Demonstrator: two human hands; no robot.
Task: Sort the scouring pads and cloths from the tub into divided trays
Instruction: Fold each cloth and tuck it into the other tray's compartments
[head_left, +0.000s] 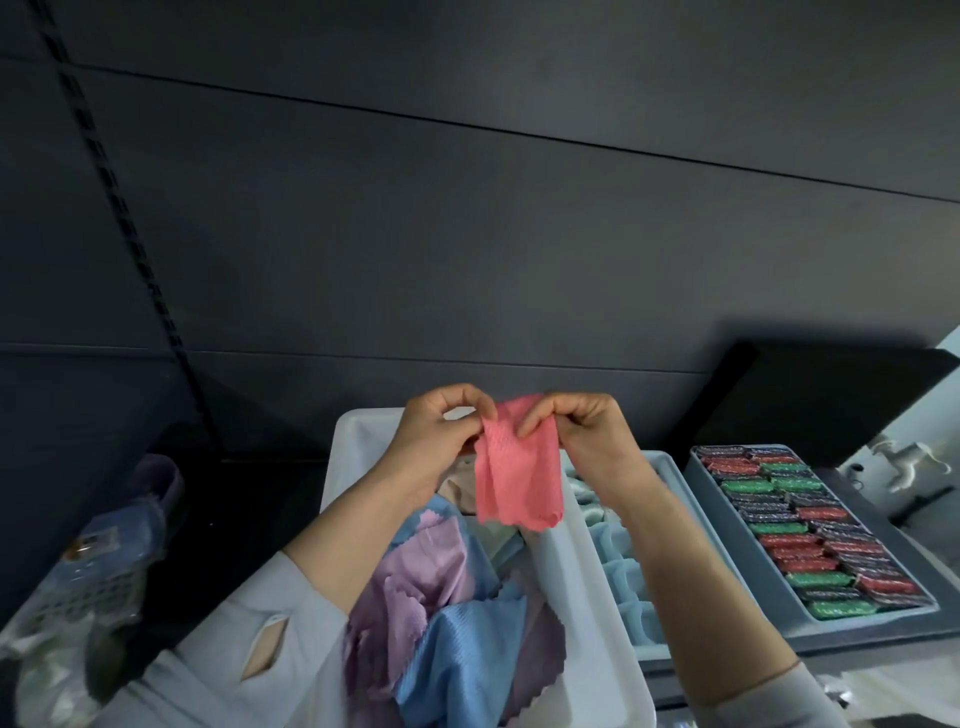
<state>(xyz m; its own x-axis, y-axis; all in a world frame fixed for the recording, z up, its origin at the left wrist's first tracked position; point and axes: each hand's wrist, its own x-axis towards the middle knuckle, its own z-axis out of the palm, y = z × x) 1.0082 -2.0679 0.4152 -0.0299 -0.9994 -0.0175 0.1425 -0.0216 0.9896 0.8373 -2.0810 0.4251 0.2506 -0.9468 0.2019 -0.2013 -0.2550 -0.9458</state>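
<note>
Head view: my left hand (434, 441) and right hand (582, 436) pinch a pink ribbed cloth (517, 467); below my fingers the white plastic tub (597, 649) holds many cloths, so sorting seems unfinished.

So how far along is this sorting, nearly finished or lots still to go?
Partly done. The far right tray looks packed with red, green and dark scouring pads, and the nearer tray holds rolled pale cloths. Right now the left hand and right hand pinch a pink cloth above the tub. Purple and blue cloths still lie loose in the tub.
</note>
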